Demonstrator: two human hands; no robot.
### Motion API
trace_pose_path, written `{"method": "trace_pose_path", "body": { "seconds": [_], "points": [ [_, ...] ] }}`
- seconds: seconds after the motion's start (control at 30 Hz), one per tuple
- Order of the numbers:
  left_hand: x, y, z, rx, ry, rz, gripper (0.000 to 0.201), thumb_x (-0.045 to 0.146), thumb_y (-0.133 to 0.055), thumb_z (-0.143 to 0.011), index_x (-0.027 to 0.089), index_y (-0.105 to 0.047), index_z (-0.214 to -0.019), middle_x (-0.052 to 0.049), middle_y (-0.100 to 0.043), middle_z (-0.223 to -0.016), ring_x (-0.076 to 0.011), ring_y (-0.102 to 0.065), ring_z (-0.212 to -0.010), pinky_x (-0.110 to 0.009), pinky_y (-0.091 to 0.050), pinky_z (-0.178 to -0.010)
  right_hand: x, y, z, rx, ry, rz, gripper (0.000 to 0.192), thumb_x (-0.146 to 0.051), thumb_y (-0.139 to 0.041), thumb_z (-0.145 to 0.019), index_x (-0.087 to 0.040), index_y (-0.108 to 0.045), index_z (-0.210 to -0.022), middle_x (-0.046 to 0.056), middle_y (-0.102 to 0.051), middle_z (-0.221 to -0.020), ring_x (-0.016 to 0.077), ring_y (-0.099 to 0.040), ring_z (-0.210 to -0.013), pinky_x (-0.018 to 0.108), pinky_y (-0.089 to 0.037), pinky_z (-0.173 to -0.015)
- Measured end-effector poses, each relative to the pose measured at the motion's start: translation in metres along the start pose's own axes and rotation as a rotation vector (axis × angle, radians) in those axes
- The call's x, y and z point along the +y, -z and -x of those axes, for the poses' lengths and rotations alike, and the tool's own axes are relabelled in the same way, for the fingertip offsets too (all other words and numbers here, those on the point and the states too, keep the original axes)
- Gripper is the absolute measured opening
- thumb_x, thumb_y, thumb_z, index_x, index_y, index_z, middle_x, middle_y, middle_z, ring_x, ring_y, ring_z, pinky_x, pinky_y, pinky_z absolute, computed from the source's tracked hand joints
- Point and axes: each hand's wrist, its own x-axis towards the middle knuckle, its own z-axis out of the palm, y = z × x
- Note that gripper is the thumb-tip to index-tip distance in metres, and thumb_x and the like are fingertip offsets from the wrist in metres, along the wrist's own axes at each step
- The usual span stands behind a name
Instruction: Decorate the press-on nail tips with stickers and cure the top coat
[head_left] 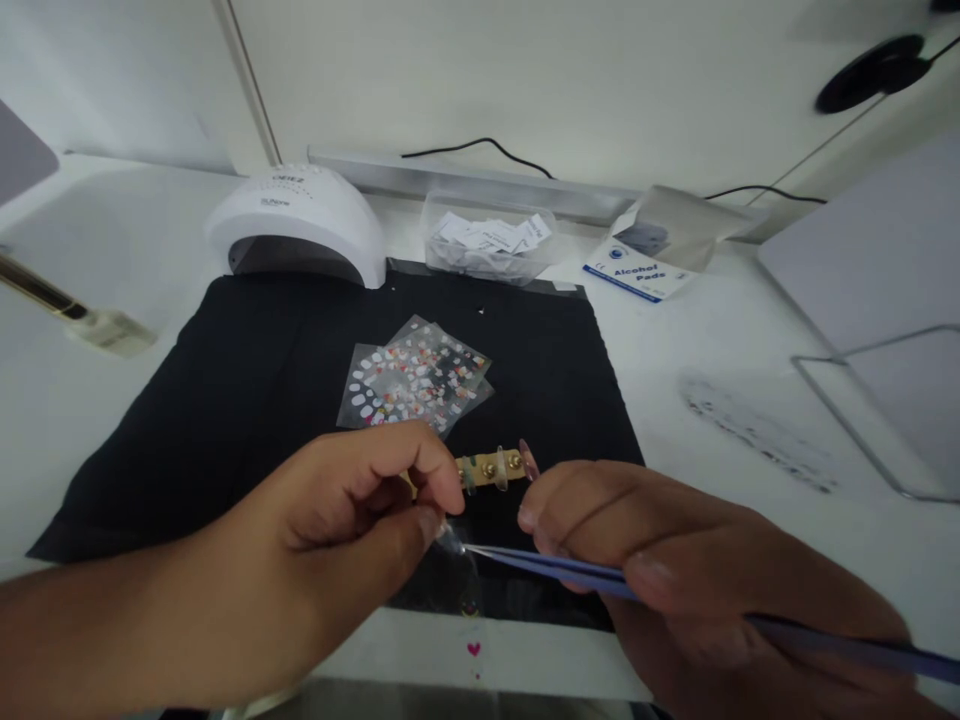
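Note:
My left hand (375,510) is closed, thumb and forefinger pinching the upper end of a clear film (470,585). Lower down, the film shows a small pink heart and tiny dots. My right hand (675,560) is wrapped around blue tweezers (551,567), whose pale tips meet the film just beside my left thumb. Behind both hands stands a gold nail-tip holder (480,471) bearing clear, greenish and pinkish nail tips, partly hidden by my left fingers. Several overlapping transparent nail sticker sheets (420,375) with white and coloured prints lie farther back.
A black mat (247,400) covers the middle of the white table. Along the back stand a white nail lamp (300,210), a clear box of small packets (491,240) and an opened alcohol pads box (645,260). A bottle (105,325) lies left; a wire stand (847,400) is right.

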Motion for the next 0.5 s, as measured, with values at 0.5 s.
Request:
{"method": "trace_pose_path", "body": {
  "seconds": [0.5],
  "points": [
    [-0.005,0.001,-0.002,0.026,-0.104,-0.101,0.016,0.024,-0.043,-0.095,0.027,-0.055,-0.085,0.004,-0.042,-0.073,-0.0101,-0.030,-0.056,-0.020,-0.027,-0.045,-0.002,-0.006,-0.016,0.201,-0.365,-0.271,0.014,-0.029,-0.063,-0.090,-0.025,-0.076,-0.089,0.002,-0.067,-0.065,0.0179,-0.062,-0.062,0.036,-0.055,-0.060]
  ]
}}
